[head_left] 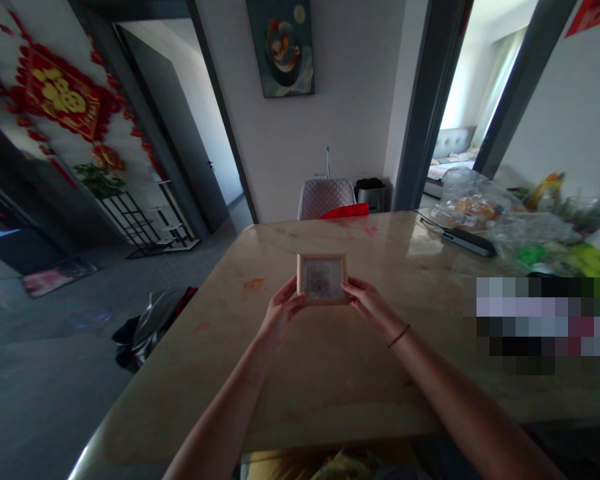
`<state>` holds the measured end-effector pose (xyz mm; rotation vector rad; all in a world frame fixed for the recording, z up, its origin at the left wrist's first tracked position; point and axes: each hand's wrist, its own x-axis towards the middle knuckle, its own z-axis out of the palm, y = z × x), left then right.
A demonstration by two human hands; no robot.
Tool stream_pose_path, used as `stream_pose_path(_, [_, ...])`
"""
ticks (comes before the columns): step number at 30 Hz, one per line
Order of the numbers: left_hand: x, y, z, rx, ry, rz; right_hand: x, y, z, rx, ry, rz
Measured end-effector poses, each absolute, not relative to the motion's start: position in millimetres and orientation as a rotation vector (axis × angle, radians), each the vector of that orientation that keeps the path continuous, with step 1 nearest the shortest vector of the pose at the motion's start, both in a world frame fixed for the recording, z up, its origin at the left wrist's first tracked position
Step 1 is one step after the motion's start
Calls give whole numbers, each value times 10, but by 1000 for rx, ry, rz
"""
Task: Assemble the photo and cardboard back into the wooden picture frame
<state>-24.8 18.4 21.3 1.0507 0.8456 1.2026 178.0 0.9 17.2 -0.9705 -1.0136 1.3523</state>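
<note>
A small picture frame point(323, 302) with a light wooden border and a greyish panel inside is held up over the table, facing me. At its left side my left hand point(284, 307) grips the border, thumb on the front and fingers behind. My right hand point(363, 295) pinches the opposite edge in much the same way, a thin dark band around that wrist. What the grey panel shows is too dim to make out. Behind the frame lies the stone-patterned table top point(330, 373).
Clear plastic bags point(473, 200) and packages crowd the table's right side, near a long dark device point(469, 241). A quilted chair point(327, 198) with a red item point(347, 211) stands beyond the far edge. A dark bag point(153, 323) is on the floor at left.
</note>
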Motion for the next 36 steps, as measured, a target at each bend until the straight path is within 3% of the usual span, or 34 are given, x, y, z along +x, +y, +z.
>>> stream_pose_path(28, [-269,200,209,1016,764,1215,1803,-45,262,-804,-968,1376])
stream_pose_path(36, [-130,255,37,1357,957,1225,1707,-13,196,-941,-1019,1200])
